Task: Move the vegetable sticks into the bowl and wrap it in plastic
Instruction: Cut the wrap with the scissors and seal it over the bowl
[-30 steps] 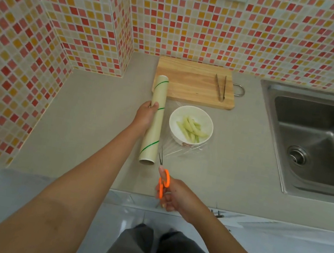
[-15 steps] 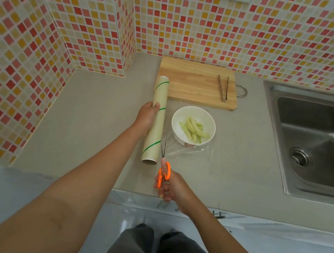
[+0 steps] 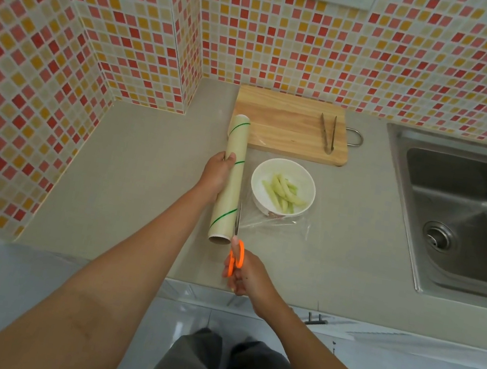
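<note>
Here the left hand (image 3: pixel 217 173) pins the roll (image 3: pixel 231 179); right hand (image 3: pixel 247 277) grips scissors (image 3: pixel 236 249).

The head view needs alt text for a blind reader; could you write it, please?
A left hand steadies a plastic wrap roll while the right hand points orange scissors along it, beside a white bowl of vegetable sticks.

Orange-handled scissors (image 3: pixel 235 257), a cream roll (image 3: pixel 231 179) striped with thin green lines, pale green vegetable sticks (image 3: pixel 282 193) in a white bowl (image 3: pixel 306 175), a grey table (image 3: pixel 142 167), and red, orange and cream mosaic wall tiles (image 3: pixel 103 16).
</note>
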A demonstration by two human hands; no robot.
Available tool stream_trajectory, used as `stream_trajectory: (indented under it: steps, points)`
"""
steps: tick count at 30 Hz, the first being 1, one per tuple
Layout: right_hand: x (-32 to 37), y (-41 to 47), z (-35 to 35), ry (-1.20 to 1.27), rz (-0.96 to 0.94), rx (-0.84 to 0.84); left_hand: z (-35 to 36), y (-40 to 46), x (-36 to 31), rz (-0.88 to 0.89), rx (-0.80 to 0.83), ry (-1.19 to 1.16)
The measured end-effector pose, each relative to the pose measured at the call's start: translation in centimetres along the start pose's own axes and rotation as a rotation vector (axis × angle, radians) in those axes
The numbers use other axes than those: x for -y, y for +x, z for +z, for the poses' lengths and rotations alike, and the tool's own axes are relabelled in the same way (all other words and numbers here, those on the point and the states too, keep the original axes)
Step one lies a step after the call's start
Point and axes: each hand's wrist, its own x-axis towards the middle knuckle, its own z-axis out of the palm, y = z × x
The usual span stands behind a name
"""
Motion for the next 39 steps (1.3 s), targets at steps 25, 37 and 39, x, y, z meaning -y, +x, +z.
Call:
stream_trajectory:
  steps: [25,37,39]
  points:
    - [2.8,1.9,-0.9,0.051,-0.239,-0.049,0.2,-0.6,0.0,-0.018,0.018,-0.047]
    - [4.0,3.7,-1.1,0.022,-0.303,-0.075,0.1,-0.8,-0.3,-0.029,0.026,-0.053]
    - [4.4,4.0,-1.2,0.000,-0.305,-0.075,0.1,-0.8,-0.4,-0.026,0.025,-0.049]
